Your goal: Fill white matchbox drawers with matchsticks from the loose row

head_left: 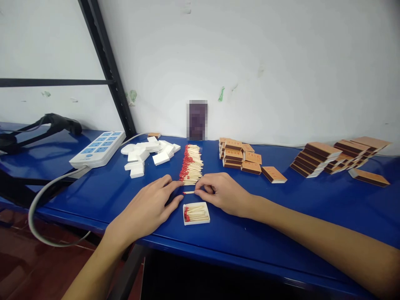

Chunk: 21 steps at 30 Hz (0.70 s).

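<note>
A single thin wooden match with a red head is just beyond the shallow white rectangular tray, head leftward; whether it touches the blue tabletop I cannot tell. The right hand has thumb and forefinger closed on its plain end; a light, level pinch probably suits so slim a stick. The left hand, left of the tray, has thumb and forefinger slightly parted near the head, seemingly gripping nothing. The red-headed matches inside the tray also point leftward, so keeping that direction seems tidy. Farther beyond the tray runs a heap of loose red-headed matches, close to the left forefinger; small finger movements should avoid disturbing it.
</note>
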{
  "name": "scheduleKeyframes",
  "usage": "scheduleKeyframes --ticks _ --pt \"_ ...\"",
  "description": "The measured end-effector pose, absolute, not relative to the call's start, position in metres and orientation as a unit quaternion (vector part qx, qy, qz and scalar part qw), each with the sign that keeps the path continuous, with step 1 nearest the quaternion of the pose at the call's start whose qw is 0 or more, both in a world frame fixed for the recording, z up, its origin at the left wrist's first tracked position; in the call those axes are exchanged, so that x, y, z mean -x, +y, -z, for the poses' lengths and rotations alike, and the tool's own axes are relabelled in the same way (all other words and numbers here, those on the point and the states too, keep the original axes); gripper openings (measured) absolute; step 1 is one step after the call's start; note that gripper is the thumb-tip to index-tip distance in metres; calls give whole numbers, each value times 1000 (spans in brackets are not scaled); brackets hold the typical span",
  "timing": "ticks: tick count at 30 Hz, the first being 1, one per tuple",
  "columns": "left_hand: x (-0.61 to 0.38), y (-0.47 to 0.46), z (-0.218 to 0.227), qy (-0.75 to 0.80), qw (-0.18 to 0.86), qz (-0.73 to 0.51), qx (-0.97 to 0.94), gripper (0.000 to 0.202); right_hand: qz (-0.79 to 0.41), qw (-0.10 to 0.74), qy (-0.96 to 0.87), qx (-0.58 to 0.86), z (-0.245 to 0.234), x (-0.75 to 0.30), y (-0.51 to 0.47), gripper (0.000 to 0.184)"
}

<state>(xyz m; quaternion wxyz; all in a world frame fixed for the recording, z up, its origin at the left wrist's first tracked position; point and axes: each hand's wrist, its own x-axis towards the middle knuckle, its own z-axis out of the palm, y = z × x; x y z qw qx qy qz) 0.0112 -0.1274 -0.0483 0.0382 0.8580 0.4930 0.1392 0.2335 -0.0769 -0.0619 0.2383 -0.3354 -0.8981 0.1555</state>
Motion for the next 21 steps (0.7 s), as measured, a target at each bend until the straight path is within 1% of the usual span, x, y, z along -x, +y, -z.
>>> scheduleKeyframes --ticks 10,15,21 --pt "-10 -127 50 486 37 -151 -860 31 -147 238 -899 337 64 -234 -75 7" --pt "-10 -127 50 487 33 -146 -860 33 -141 238 -898 343 63 -233 -75 4" --pt "-10 -126 50 489 28 -139 -861 35 -139 233 -896 351 63 -233 -77 10"
